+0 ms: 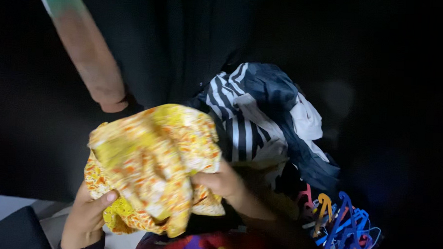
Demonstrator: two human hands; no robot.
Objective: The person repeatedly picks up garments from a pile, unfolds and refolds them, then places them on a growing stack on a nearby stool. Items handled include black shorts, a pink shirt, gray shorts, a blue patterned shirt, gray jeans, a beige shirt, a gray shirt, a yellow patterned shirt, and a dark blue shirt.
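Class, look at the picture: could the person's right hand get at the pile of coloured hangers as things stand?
Probably not at once: the right hand is shut on the yellow patterned cloth. The hangers lie uncovered just beside that arm, so the way looks free once it lets go.

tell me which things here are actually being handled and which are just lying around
In hand:
- yellow and orange patterned cloth, gripped by left hand and right hand

Lying about:
- striped black and white garment pile
- coloured plastic hangers
- another person's forearm
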